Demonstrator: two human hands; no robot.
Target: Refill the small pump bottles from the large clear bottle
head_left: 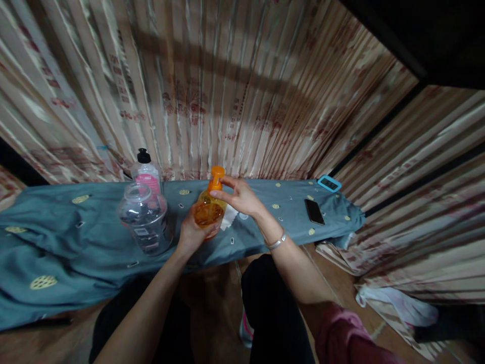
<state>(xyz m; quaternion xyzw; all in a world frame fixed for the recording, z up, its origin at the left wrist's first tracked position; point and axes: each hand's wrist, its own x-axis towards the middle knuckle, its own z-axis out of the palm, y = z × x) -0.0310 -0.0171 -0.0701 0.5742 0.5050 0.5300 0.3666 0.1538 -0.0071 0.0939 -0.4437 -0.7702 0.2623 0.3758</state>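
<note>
An amber see-through pump bottle (209,213) with an orange pump top (216,178) is held upright over the cloth-covered surface. My left hand (192,233) wraps round the lower body of the bottle. At the neck, my right hand (242,196) has its thumb and fingers closed on the orange pump top. Liquid shows inside the bottle. Partly behind the bottle, a piece of white tissue (229,217) lies on the cloth.
Left of the bottle stands a clear wide-mouthed plastic jar (146,227), with a pink-labelled bottle with a black cap (144,157) behind it. A black phone (314,212) and a blue-framed digital clock (329,183) lie right on the blue-green cloth (94,253). Striped curtains (227,91) hang behind.
</note>
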